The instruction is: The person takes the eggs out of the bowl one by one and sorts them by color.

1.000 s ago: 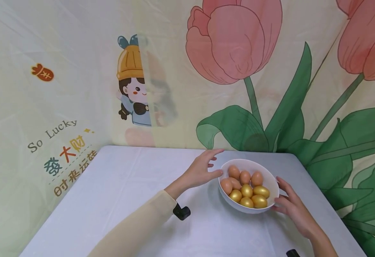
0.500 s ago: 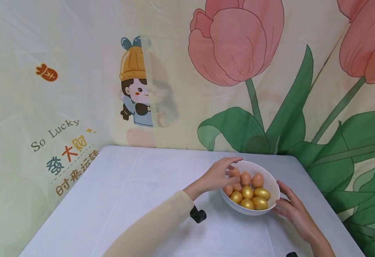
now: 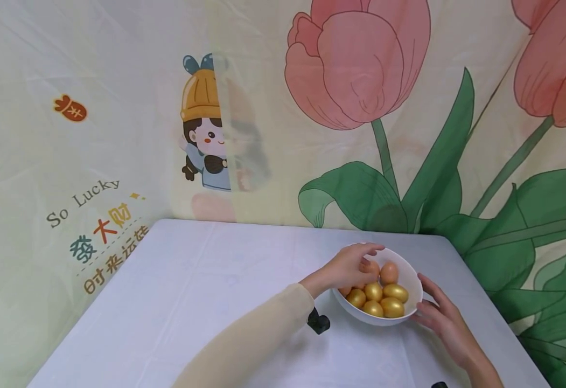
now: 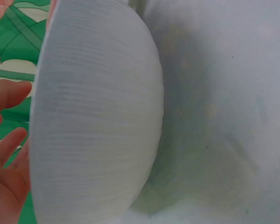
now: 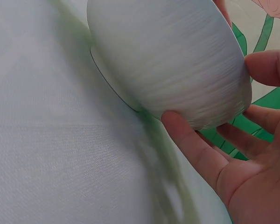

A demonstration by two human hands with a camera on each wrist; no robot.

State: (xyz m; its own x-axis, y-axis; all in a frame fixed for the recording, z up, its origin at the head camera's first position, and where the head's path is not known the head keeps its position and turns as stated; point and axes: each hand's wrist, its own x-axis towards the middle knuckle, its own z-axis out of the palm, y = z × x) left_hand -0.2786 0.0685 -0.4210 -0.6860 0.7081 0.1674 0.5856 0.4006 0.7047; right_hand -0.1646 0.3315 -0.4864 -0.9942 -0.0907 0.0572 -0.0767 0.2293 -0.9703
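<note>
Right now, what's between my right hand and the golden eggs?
In the head view, the white bowl's wall lies between your right hand and the golden eggs.

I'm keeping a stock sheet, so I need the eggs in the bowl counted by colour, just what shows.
Gold eggs: 5
Brown eggs: at least 4, some partly covered by the left hand
Total: at least 9
</note>
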